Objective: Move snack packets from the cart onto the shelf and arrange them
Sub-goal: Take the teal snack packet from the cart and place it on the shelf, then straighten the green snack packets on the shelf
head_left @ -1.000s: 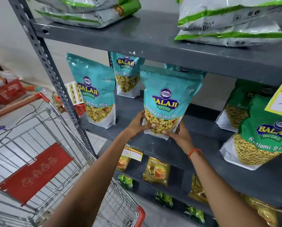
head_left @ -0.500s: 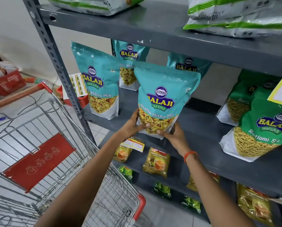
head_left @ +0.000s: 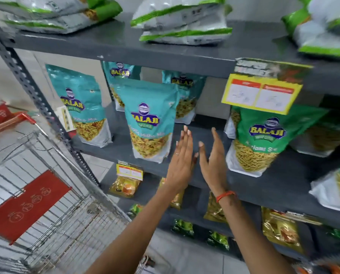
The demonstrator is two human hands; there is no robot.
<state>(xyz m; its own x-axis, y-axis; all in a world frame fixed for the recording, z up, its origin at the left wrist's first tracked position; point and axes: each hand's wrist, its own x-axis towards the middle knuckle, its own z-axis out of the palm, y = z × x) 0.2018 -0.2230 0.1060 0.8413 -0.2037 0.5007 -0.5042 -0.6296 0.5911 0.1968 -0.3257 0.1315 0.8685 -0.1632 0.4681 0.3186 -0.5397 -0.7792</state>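
A teal Balaji Khatta Mitha Mix packet (head_left: 148, 119) stands upright at the front of the grey middle shelf (head_left: 279, 186). My left hand (head_left: 182, 161) is flat and open just right of the packet, apart from it. My right hand (head_left: 213, 161), with an orange thread on its wrist, is open beside the left one, palms facing each other. Another teal packet (head_left: 82, 104) stands at the shelf's left end, and two more (head_left: 121, 82) (head_left: 185, 97) stand behind. The wire cart (head_left: 46, 194) with a red panel sits at the lower left.
Green Balaji Ratlami Sev packets (head_left: 264, 139) stand right of my hands. A yellow price tag (head_left: 261, 94) hangs from the upper shelf edge. White-and-green packets (head_left: 183, 26) lie on the top shelf. Small gold and green packets (head_left: 125, 184) fill lower shelves. The perforated upright post (head_left: 32, 89) stands between cart and shelf.
Both hands let go of the teal packet, which now stands on the shelf by itself, and moved to its right with fingers spread. The view shifted rightward.
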